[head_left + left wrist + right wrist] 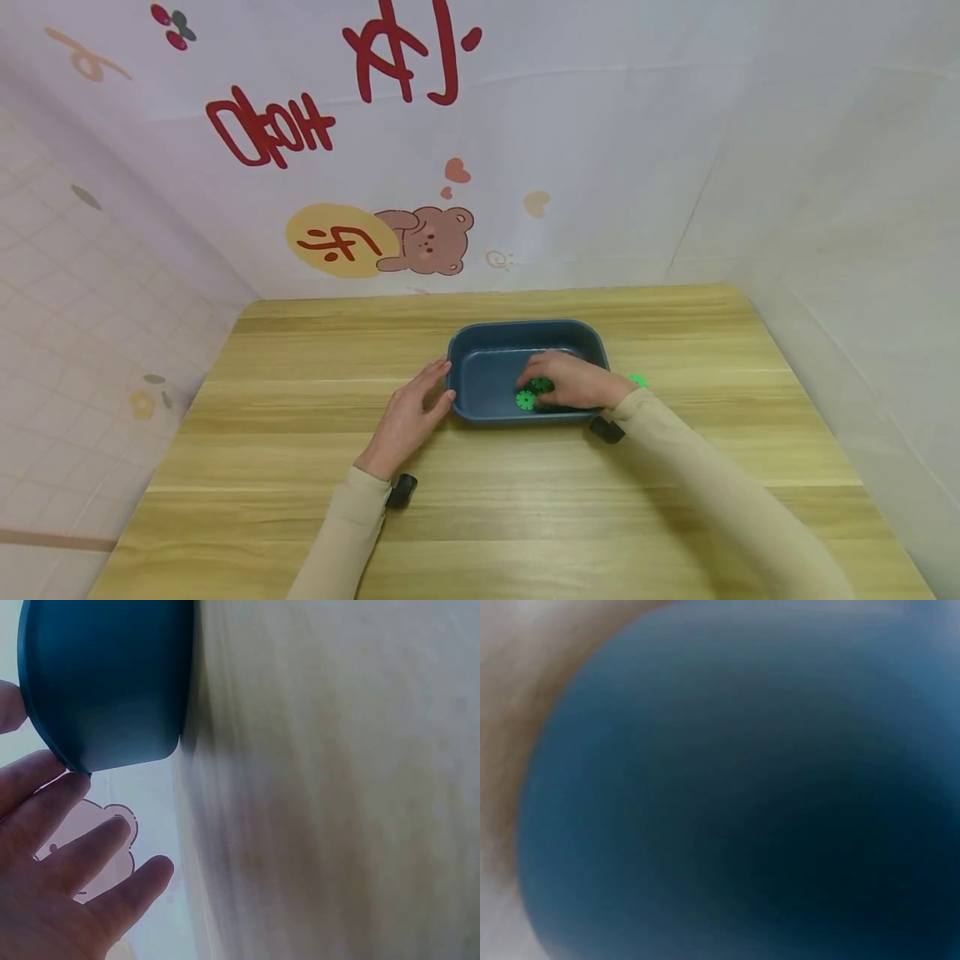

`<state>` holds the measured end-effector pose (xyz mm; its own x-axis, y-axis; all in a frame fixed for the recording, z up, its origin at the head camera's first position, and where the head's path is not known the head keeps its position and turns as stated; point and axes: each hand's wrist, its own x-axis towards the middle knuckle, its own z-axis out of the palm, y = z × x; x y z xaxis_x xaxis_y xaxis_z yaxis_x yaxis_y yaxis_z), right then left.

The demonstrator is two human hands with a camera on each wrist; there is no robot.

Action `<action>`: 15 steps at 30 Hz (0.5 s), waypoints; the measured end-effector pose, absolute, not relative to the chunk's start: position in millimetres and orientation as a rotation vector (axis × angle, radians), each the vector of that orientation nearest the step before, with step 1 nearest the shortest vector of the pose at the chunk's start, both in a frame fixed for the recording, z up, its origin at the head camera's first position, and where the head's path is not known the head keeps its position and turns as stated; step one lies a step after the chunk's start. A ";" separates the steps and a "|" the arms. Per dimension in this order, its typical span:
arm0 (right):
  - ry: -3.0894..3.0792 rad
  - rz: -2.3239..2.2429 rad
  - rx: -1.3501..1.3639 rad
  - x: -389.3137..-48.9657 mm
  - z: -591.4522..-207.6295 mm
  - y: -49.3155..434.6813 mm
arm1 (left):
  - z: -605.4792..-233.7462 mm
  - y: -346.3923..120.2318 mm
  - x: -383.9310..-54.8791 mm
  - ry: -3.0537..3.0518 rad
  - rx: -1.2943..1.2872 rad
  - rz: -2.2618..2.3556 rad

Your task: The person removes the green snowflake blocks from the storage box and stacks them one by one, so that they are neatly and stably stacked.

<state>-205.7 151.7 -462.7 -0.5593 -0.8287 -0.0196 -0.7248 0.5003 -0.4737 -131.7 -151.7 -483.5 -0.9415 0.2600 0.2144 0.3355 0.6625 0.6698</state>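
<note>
A dark blue rectangular bin lies on the wooden table. My left hand rests against its left end, fingers loosely spread and fingertips at the rim; from the left wrist view, the hand touches the edge of the bin from outside. Inside the bin is my right hand, fingers bent down around green notched discs. One bright disc shows on the bin floor, and a darker disc lies between fingers and thumb. I cannot tell whether it is pinched. Only blurred blue bin wall fills the right wrist view.
Another green disc shows just right of the bin, partly hidden by my right wrist. The wooden table extends around the bin. White printed sheeting stands behind it and along both sides.
</note>
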 end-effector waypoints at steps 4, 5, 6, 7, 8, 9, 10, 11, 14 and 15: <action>2.469 -0.576 -1.333 -206.9 -466.4 151.2 | -484.4 -151.5 -131.9 -2.770 -0.493 -1.146; 2.471 -0.565 -1.342 -207.2 -467.5 151.0 | -484.6 -151.5 -132.0 -2.770 -0.492 -1.143; 2.473 -0.560 -1.347 -207.4 -468.1 150.7 | -484.8 -151.5 -132.1 -2.770 -0.490 -1.142; 2.479 -0.556 -1.356 -207.7 -468.7 150.2 | -484.8 -151.4 -132.0 -2.770 -0.487 -1.141; 2.487 -0.548 -1.366 -208.3 -469.4 149.5 | -484.8 -151.4 -132.0 -2.771 -0.485 -1.142; 2.493 -0.541 -1.375 -208.8 -470.2 148.8 | -484.8 -151.4 -132.0 -2.771 -0.482 -1.142; 2.500 -0.531 -1.380 -209.2 -470.9 148.3 | -484.8 -151.4 -132.0 -2.771 -0.480 -1.143; 2.506 -0.527 -1.380 -209.6 -471.4 147.8 | -484.9 -151.4 -132.0 -2.770 -0.481 -1.145; 2.523 -0.519 -1.370 -211.0 -474.5 146.1 | -485.7 -151.7 -131.9 -2.771 -0.479 -1.144; 2.529 -0.520 -1.366 -211.3 -475.5 145.7 | -486.0 -151.9 -131.8 -2.772 -0.480 -1.142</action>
<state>-211.3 145.7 -475.5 -0.5435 -0.8391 -0.0252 -0.7610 0.5051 -0.4070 -131.8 -151.9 -486.0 -0.9447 0.2481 0.2143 0.3271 0.6683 0.6681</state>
